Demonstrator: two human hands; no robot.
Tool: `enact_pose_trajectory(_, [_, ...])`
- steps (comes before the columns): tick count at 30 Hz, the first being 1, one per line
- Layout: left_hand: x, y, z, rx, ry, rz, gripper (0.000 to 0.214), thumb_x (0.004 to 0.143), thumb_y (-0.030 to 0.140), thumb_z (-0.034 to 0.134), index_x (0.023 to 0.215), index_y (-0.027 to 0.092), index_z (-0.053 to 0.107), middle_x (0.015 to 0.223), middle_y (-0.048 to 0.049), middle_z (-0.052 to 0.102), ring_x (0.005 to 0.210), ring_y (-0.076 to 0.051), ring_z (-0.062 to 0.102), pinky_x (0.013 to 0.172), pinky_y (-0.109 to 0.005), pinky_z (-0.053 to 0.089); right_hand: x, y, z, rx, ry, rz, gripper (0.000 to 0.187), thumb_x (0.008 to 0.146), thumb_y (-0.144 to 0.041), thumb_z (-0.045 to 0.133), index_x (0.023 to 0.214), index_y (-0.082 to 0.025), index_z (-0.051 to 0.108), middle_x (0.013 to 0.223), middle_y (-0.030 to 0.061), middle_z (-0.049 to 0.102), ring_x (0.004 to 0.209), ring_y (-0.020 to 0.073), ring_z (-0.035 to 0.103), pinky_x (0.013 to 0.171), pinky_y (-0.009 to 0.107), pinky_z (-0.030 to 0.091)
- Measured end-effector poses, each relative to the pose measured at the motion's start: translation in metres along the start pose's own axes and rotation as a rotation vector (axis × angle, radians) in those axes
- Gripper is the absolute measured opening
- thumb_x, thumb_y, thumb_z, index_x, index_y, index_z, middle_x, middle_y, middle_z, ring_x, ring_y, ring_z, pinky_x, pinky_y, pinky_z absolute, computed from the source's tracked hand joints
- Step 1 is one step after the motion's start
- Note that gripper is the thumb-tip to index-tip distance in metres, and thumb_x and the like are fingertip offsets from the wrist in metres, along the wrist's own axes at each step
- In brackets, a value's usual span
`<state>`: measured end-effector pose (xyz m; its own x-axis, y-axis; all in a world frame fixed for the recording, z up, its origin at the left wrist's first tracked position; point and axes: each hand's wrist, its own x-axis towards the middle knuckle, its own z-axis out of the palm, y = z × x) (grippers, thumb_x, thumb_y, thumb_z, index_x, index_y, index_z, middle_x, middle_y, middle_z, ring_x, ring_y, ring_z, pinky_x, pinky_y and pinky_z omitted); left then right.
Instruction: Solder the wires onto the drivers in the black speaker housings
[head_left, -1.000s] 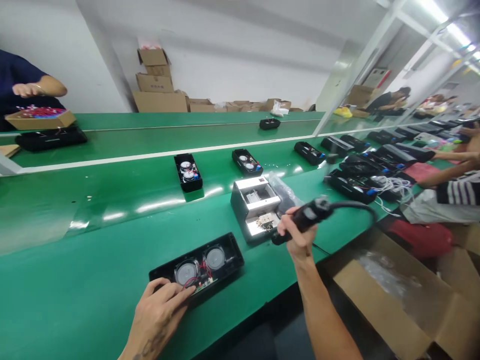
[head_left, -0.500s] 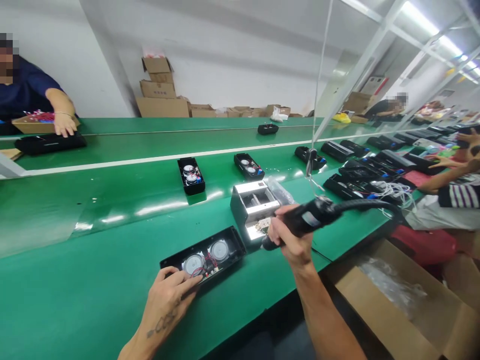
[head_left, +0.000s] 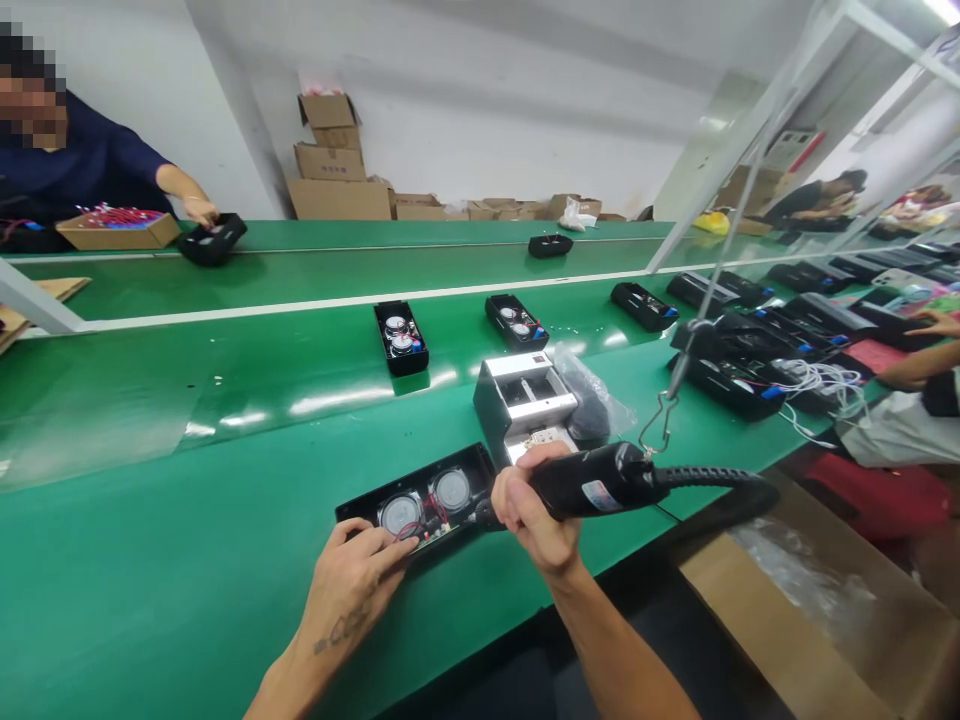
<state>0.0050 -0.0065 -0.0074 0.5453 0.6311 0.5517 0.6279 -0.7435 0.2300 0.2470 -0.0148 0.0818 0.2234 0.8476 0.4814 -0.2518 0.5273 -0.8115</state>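
Observation:
A black speaker housing (head_left: 414, 500) lies in front of me with two round speakers, red wires and a small circuit board inside. My left hand (head_left: 360, 570) grips its near left edge, fingertips reaching in at the board. In my right hand (head_left: 536, 510) is a black electric screwdriver (head_left: 600, 480), held sideways, with its tip at the housing's right end. Whether the tip touches a screw is hidden. Its tail hangs from a metal hook (head_left: 657, 425) on a cord. Just behind stands a silver and black screw feeder (head_left: 525, 395).
Two open housings (head_left: 401, 337) (head_left: 517, 322) sit farther back on the green bench. A clear plastic bag (head_left: 589, 390) lies beside the feeder. More housings and white cables (head_left: 817, 385) crowd the right. A cardboard box (head_left: 780, 620) stands below the bench edge. A co-worker (head_left: 112, 150) handles another housing.
My right hand has brought the screwdriver left and down from the feeder to the housing's right end. My left hand stays on the housing. The co-worker has lifted and tilted a housing.

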Motion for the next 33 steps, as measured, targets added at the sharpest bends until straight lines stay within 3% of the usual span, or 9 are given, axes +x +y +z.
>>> enact_pose_trajectory(4, [-0.002,-0.002,0.001,-0.014,0.004,-0.002,0.023,0.102,0.02,0.055,0.104,0.027,0.077,0.079,0.0014,0.074,0.069,-0.014,0.066,0.087,-0.036,0.05,0.0,0.005,0.004,0.019,-0.005,0.005,0.018,0.097,-0.03,0.067,0.105,-0.027,0.05,0.056,-0.0133,0.044,0.04,0.0075,0.041,0.043,0.021,0.04])
enact_pose_trajectory(7, [-0.003,-0.003,0.002,-0.023,-0.002,0.003,0.023,0.101,0.02,0.057,0.106,0.028,0.077,0.08,0.0021,0.074,0.07,-0.015,0.066,0.088,-0.036,0.049,0.003,-0.005,0.0,-0.011,0.012,0.003,0.018,0.097,-0.03,0.067,0.1,-0.027,0.05,0.057,-0.0129,0.045,0.041,0.0079,0.043,0.043,0.021,0.04])
enact_pose_trajectory(10, [-0.005,-0.007,0.003,-0.02,-0.008,0.0,0.02,0.1,0.022,0.06,0.107,0.029,0.077,0.082,0.0032,0.075,0.073,-0.015,0.066,0.088,-0.035,0.048,0.014,-0.029,-0.018,-0.144,0.192,-0.061,0.02,0.095,-0.029,0.071,0.097,-0.026,0.051,0.057,-0.012,0.047,0.043,0.0089,0.047,0.046,0.024,0.043])
enact_pose_trajectory(13, [-0.007,-0.012,0.006,-0.005,0.013,0.0,0.019,0.101,0.026,0.06,0.105,0.031,0.078,0.081,0.004,0.075,0.075,-0.016,0.065,0.086,-0.034,0.048,0.024,-0.043,-0.05,-0.385,0.393,-0.087,0.028,0.088,-0.031,0.079,0.103,-0.024,0.057,0.06,-0.0107,0.052,0.046,0.0101,0.05,0.051,0.027,0.047])
enact_pose_trajectory(17, [-0.011,-0.021,0.011,-0.012,0.001,0.016,0.02,0.101,0.03,0.059,0.105,0.032,0.078,0.083,0.0043,0.076,0.076,-0.015,0.065,0.087,-0.033,0.049,0.02,-0.019,-0.091,-0.59,0.377,0.068,0.044,0.082,-0.038,0.083,0.115,-0.02,0.061,0.078,-0.0039,0.066,0.065,0.0154,0.065,0.068,0.032,0.056])
enact_pose_trajectory(20, [-0.015,-0.027,0.015,0.01,-0.023,0.008,0.019,0.099,0.032,0.061,0.107,0.032,0.079,0.085,0.0044,0.077,0.078,-0.014,0.067,0.088,-0.032,0.049,0.017,0.005,-0.105,-0.518,0.347,0.121,0.041,0.083,-0.04,0.08,0.112,-0.021,0.059,0.066,-0.0075,0.061,0.053,0.0136,0.06,0.057,0.029,0.052])
enact_pose_trajectory(23, [-0.017,-0.029,0.016,0.029,-0.041,-0.004,0.019,0.099,0.033,0.062,0.106,0.033,0.08,0.085,0.0043,0.078,0.076,-0.014,0.067,0.088,-0.032,0.05,0.028,0.007,-0.101,-0.41,0.388,0.031,0.035,0.084,-0.039,0.08,0.104,-0.023,0.056,0.053,-0.0123,0.051,0.041,0.0103,0.047,0.046,0.026,0.041])
enact_pose_trajectory(28, [-0.009,-0.027,0.011,0.011,-0.011,0.028,0.02,0.1,0.033,0.06,0.102,0.033,0.08,0.08,0.0048,0.076,0.072,-0.013,0.067,0.084,-0.032,0.05,0.062,-0.014,-0.082,-0.307,0.373,-0.223,0.031,0.089,-0.033,0.076,0.11,-0.025,0.054,0.051,-0.0136,0.051,0.039,0.0102,0.045,0.048,0.027,0.041])
enact_pose_trajectory(33, [-0.002,-0.023,0.006,-0.018,0.023,0.076,0.018,0.1,0.031,0.061,0.103,0.032,0.078,0.08,0.0062,0.075,0.071,-0.012,0.066,0.083,-0.031,0.048,0.074,-0.011,-0.075,-0.395,0.261,-0.082,0.031,0.082,-0.032,0.082,0.095,-0.023,0.055,0.05,-0.0116,0.054,0.04,0.01,0.047,0.048,0.027,0.042])
